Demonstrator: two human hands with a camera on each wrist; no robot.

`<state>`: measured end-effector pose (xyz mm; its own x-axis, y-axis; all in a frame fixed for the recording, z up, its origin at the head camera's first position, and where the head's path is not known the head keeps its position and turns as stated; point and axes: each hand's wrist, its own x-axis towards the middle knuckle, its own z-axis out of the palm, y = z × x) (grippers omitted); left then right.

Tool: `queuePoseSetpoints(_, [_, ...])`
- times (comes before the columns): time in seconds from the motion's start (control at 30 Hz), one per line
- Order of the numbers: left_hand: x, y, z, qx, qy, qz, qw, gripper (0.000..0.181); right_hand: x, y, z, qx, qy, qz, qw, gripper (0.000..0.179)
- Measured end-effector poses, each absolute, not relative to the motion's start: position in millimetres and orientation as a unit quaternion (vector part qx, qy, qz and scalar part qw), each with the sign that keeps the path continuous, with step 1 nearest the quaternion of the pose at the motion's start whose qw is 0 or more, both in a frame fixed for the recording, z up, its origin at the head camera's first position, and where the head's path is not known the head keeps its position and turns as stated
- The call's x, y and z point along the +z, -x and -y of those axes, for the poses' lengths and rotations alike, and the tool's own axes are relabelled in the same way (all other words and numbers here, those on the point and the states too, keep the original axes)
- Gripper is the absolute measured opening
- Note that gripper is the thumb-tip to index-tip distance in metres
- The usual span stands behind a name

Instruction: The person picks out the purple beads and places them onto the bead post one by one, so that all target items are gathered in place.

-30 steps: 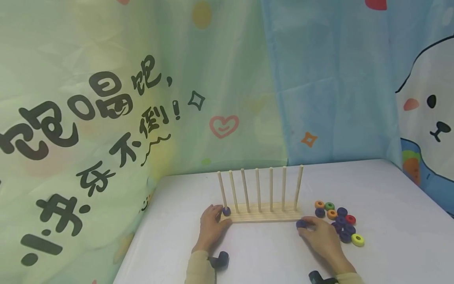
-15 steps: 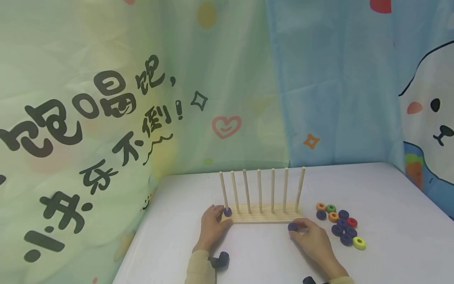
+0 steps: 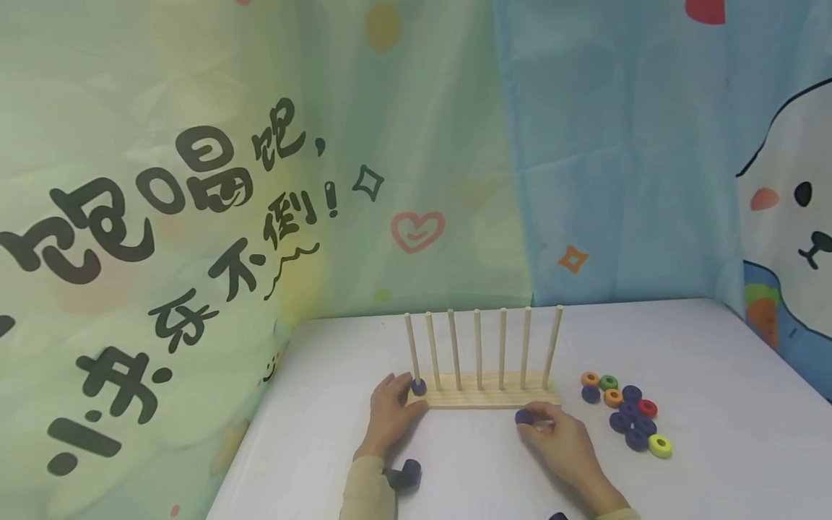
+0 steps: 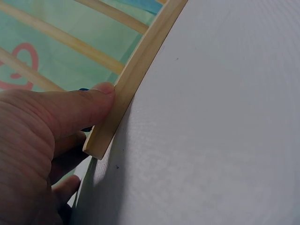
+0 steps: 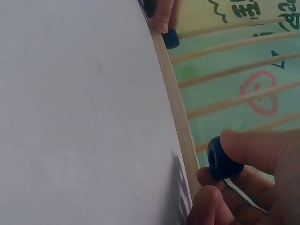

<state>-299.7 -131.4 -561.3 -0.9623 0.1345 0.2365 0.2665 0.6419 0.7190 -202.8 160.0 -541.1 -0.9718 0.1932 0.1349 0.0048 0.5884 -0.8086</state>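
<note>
A wooden base (image 3: 481,399) with a row of several upright pegs stands on the table. My left hand (image 3: 390,408) grips its left end; in the left wrist view the thumb (image 4: 89,105) presses the front edge, with the other fingers partly hidden behind. One dark blue ring (image 3: 419,388) sits at the bottom of the leftmost peg, beside the left fingers. Just in front of the base's right part, my right hand (image 3: 565,444) pinches another dark blue ring (image 5: 220,159) between thumb and fingers, its hole facing sideways in the right wrist view.
Right of the base lies a loose group of rings: several dark blue ones (image 3: 636,439), two orange (image 3: 613,397), a green (image 3: 609,383), a red (image 3: 647,409) and a yellow (image 3: 660,445). A printed cloth (image 3: 442,144) hangs behind the white table (image 3: 468,477).
My right hand has moved left along the front of the base, carrying the pinched ring away from the loose group. The left hand keeps its grip on the base.
</note>
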Motion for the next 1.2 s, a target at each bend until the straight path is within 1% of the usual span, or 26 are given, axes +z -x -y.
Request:
queuePoseSetpoints(0.17, [-560, 299, 130, -0.409, 0.107, 0.903, 0.072, 0.06, -544, 203, -156, 0.468, 0.06, 0.877, 0.088, 0.036])
queuePoseSetpoints(0.4, [-562, 300, 131, -0.396, 0.124, 0.906, 0.08, 0.063, -548, 202, -149, 0.491, 0.052, 0.863, 0.108, 0.039])
queuePoseSetpoints(0.67, [-560, 299, 128, -0.371, 0.142, 0.913, 0.096, 0.067, -550, 203, -143, 0.509, 0.068, 0.852, 0.103, 0.036])
queuePoseSetpoints(0.93, [-558, 297, 128, -0.357, 0.136, 0.918, 0.101, 0.071, -545, 203, -131, 0.554, 0.074, 0.827, 0.052, 0.036])
queuePoseSetpoints(1.07, [-558, 298, 127, -0.359, 0.129, 0.92, 0.09, 0.072, -542, 204, -128, 0.555, 0.076, 0.827, 0.049, 0.036])
queuePoseSetpoints(1.2, [-559, 300, 126, -0.367, 0.126, 0.918, 0.089, 0.068, -541, 205, -127, 0.555, 0.087, 0.825, 0.053, 0.038])
